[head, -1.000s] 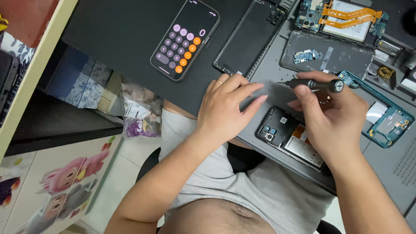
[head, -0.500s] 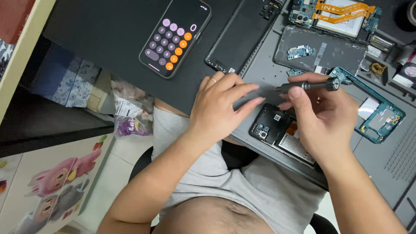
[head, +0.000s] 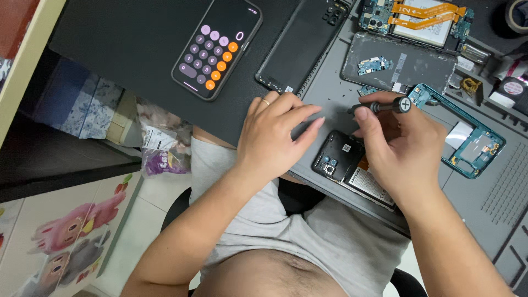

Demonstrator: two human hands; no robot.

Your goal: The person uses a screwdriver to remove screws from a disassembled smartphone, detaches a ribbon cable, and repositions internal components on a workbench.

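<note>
My right hand (head: 404, 148) grips a small black screwdriver (head: 385, 105), held level with its tip pointing left over the grey work mat (head: 495, 192). Under that hand lies an opened black phone (head: 344, 159) with its camera cluster and battery exposed. My left hand (head: 275, 137) rests flat on the desk edge just left of that phone, fingers stretched toward it, a ring on one finger, holding nothing.
A phone showing a calculator (head: 217, 47) lies on the dark desk, with a black back cover (head: 302, 44) beside it. Further back sit a grey panel (head: 399, 63), a circuit board with orange flex cables (head: 423, 16) and a teal phone frame (head: 467, 137).
The view has shifted slightly. My right hand has kept the screwdriver level over the opened phone, and my left hand's fingers have spread a little toward it.
</note>
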